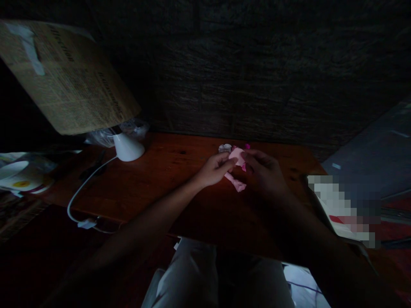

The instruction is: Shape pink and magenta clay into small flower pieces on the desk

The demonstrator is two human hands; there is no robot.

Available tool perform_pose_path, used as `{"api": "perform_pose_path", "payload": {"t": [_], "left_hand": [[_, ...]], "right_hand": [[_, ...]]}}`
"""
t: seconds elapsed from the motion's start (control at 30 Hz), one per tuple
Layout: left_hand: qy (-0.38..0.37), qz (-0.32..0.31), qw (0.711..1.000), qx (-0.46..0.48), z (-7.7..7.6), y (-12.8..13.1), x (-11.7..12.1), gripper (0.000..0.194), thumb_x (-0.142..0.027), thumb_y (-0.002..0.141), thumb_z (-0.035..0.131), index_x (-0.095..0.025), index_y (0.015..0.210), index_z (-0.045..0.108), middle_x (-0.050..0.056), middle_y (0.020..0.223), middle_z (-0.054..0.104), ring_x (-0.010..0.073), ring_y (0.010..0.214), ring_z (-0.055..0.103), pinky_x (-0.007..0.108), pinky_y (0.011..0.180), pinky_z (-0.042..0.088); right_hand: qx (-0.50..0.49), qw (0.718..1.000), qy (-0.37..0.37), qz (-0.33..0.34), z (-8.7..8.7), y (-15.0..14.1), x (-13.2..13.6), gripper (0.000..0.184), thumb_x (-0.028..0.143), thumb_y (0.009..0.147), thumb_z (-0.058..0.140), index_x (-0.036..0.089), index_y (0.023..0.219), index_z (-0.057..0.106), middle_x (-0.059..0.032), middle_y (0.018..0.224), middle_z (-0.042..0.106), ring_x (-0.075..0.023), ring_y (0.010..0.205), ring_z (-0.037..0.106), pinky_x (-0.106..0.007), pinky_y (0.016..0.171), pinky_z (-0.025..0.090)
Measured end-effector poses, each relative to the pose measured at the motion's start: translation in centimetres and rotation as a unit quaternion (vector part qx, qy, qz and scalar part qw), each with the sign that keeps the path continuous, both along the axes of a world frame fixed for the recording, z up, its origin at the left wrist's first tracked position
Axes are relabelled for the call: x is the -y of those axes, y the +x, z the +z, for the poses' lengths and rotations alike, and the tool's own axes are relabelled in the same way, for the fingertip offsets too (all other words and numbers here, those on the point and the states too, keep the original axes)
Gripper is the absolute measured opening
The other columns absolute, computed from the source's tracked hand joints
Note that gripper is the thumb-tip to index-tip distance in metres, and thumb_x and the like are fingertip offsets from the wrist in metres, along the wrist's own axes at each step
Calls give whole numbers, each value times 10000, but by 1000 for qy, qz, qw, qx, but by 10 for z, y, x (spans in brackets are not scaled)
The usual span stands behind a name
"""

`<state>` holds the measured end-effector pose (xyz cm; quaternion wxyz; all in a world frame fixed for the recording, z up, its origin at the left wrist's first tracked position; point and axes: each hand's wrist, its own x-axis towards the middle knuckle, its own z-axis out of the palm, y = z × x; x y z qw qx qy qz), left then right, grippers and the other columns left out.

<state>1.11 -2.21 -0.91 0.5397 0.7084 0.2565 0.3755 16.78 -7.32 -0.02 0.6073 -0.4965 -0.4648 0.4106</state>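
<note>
Between my two hands is a pale pink piece of paper (236, 156), roughly rounded in outline. My left hand (215, 169) pinches its left side between thumb and fingers. On the other side, the thumb and fingers of my right hand (263, 167) close on its right edge. Just below lies a crumpled strip of pink paper (236, 184) on the wooden table (154, 171). Bright magenta scraps (247, 146) and a whitish crumpled piece (224, 147) show behind my hands, partly hidden by them. The dim light blurs fine detail.
At the left stands a lamp with a newsprint-covered shade (73, 77) and white base (128, 147); its white cord (72, 201) hangs over the table edge. A white cup (19, 175) is far left. A blurred-out device (340, 209) lies right. A dark wall (205, 77) rises behind.
</note>
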Motion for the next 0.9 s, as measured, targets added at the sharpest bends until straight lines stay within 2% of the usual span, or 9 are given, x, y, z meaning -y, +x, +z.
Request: {"api": "perform_pose_path", "payload": {"t": [0.1, 0.2, 0.3, 0.53, 0.9], "left_hand": [[10, 16, 1000, 9, 0, 1, 1, 252, -409, 899, 545, -161, 888, 585, -30, 632, 520, 76, 543, 487, 182, 471, 355], [25, 38, 999, 18, 0, 2, 0, 235, -391, 902, 552, -169, 829, 567, -34, 621, 498, 82, 569, 504, 184, 490, 367], [37, 31, 999, 13, 0, 1, 0, 227, -375, 906, 548, -175, 798, 545, -37, 628, 491, 82, 562, 488, 189, 488, 365], [78, 41, 996, 5, -1, -1, -1, 261, -397, 906, 563, -171, 777, 553, -21, 654, 512, 80, 569, 463, 188, 484, 359], [-25, 19, 999, 14, 3, 0, 1, 242, -382, 877, 612, -149, 811, 604, -26, 622, 553, 64, 520, 497, 170, 448, 352]], "right_hand": [[24, 1000, 0, -4, -1, 2, 0, 301, 445, 696, 770, 196, 866, 755, 12, 688, 622, -110, 594, 472, -259, 551, 360], [41, 999, -20, 12, 0, 2, 1, 334, 468, 689, 766, 187, 870, 763, 20, 636, 586, -112, 575, 451, -261, 528, 335], [42, 998, -31, 24, 2, 0, 2, 347, 486, 688, 764, 183, 856, 760, 24, 611, 568, -104, 549, 426, -256, 504, 311], [51, 998, 2, 31, -1, 2, -1, 291, 478, 698, 770, 208, 806, 750, 1, 721, 644, -129, 633, 498, -275, 582, 381], [10, 999, -29, 13, 5, 2, 1, 357, 499, 653, 803, 177, 792, 738, 22, 617, 567, -108, 576, 437, -264, 534, 341]]}}
